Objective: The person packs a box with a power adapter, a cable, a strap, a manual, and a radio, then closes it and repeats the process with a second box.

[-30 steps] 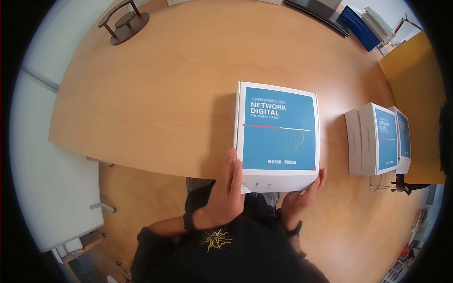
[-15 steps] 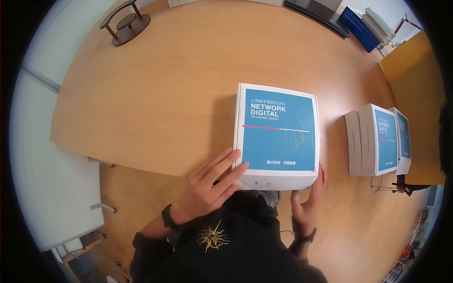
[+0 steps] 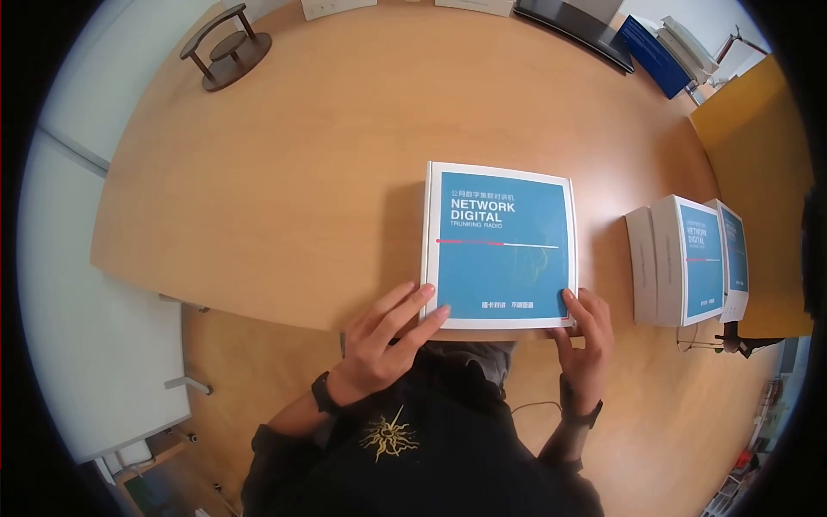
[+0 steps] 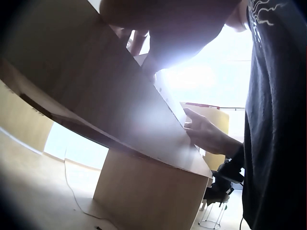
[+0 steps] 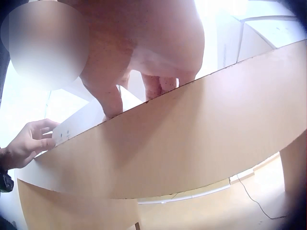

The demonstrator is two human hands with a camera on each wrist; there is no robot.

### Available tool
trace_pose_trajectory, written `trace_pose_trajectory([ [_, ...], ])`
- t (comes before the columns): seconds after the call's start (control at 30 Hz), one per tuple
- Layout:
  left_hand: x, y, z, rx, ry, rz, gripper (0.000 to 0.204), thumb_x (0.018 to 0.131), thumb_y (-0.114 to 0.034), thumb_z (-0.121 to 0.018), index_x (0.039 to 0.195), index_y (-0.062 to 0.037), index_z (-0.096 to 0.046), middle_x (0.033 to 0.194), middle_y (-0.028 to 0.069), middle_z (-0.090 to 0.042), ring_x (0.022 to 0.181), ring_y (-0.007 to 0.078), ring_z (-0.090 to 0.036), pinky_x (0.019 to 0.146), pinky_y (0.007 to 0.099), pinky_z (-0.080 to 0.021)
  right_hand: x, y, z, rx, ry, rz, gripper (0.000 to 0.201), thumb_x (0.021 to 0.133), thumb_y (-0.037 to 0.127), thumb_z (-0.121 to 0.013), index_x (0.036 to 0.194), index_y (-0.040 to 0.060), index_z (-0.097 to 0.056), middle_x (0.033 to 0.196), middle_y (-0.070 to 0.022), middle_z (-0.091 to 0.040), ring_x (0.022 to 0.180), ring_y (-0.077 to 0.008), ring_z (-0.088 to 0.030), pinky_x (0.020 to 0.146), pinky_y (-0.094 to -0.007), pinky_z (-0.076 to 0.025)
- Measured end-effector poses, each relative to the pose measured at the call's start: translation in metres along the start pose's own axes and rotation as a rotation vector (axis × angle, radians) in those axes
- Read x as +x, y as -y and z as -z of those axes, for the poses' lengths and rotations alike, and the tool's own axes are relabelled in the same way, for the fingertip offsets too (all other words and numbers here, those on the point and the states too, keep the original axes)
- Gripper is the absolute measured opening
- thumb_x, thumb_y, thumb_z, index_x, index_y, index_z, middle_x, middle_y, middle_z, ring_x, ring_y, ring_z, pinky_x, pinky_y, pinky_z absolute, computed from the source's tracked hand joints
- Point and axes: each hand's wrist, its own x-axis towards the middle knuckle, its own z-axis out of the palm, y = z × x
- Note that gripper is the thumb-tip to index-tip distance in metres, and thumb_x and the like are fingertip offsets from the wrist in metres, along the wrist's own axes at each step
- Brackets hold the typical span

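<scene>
A white box with a blue printed lid reading "NETWORK DIGITAL" lies flat near the table's front edge. At its front left corner my left hand lays its fingertips over the lid's border. The right wrist view shows that hand with its thumb against the box's front side. My right hand holds the front right corner, fingers on the lid and side, thumb at the front. In the left wrist view the right hand reaches up to the table edge.
Similar boxes stand upright on the right, beside a yellow panel. A dark wooden stand sits at the far left of the table. A closed laptop and a blue box are at the back.
The box's front side has gone out of sight and the lid lies flatter. My left hand has shifted outward to the left corner; my right hand has come up onto the lid's right corner.
</scene>
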Motion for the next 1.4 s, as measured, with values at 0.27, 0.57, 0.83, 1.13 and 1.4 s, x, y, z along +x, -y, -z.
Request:
trace_pose_trajectory([
  [0.27, 0.0, -0.001, 0.002, -0.045, -0.002, 0.026, 0.047, 0.077, 0.0, -0.08, 0.121, -0.0146, -0.075, 0.13, 0.0099, -0.068, 0.115, 0.0292, -0.068, 0.088, 0.0344, -0.061, -0.004, 0.0, -0.006, -0.003, -0.049, 0.015, 0.065, 0.065, -0.009, -0.082, 0.127, 0.0057, -0.07, 0.119, -0.0165, -0.066, 0.112, -0.0375, -0.061, 0.092, -0.0437, -0.05],
  [0.57, 0.028, 0.006, 0.023, -0.112, 0.239, 0.108, 0.065, 0.074, -0.007, -0.084, 0.137, -0.014, -0.067, 0.144, 0.0146, -0.058, 0.124, 0.0318, -0.063, 0.098, 0.0395, -0.057, -0.005, 0.003, -0.007, 0.03, -0.04, -0.031, 0.066, 0.065, -0.008, -0.084, 0.127, 0.0072, -0.07, 0.121, -0.0157, -0.065, 0.112, -0.0371, -0.059, 0.093, -0.0441, -0.05],
  [0.83, 0.021, 0.01, 0.015, -0.056, 0.228, 0.083, 0.063, 0.072, -0.004, -0.079, 0.134, -0.0099, -0.068, 0.148, 0.0164, -0.057, 0.114, 0.0308, -0.068, 0.093, 0.0383, -0.057, -0.009, -0.001, -0.013, 0.023, -0.071, -0.013, 0.068, 0.064, -0.011, -0.082, 0.128, 0.0076, -0.069, 0.12, -0.0157, -0.066, 0.112, -0.0372, -0.06, 0.092, -0.0445, -0.049],
  [1.13, 0.023, 0.012, 0.023, -0.231, 0.285, 0.113, 0.066, 0.072, -0.016, -0.088, 0.135, -0.0111, -0.068, 0.15, 0.0182, -0.056, 0.116, 0.0338, -0.069, 0.09, 0.0375, -0.057, -0.01, 0.015, -0.003, 0.129, -0.028, -0.104, 0.064, 0.073, 0.003, -0.085, 0.134, 0.0071, -0.065, 0.137, -0.0198, -0.059, 0.123, -0.0395, -0.057, 0.103, -0.0478, -0.047],
  [1.4, 0.033, -0.015, 0.007, -0.287, 0.34, 0.066, 0.066, 0.083, -0.031, -0.083, 0.142, -0.0081, -0.063, 0.157, 0.0239, -0.045, 0.119, 0.0339, -0.068, 0.091, 0.0354, -0.057, -0.026, 0.019, -0.001, -0.109, -0.273, -0.045, 0.046, 0.087, 0.002, -0.07, 0.132, 0.0045, -0.065, 0.151, -0.0224, -0.049, 0.142, -0.0447, -0.045, 0.116, -0.0554, -0.037],
])
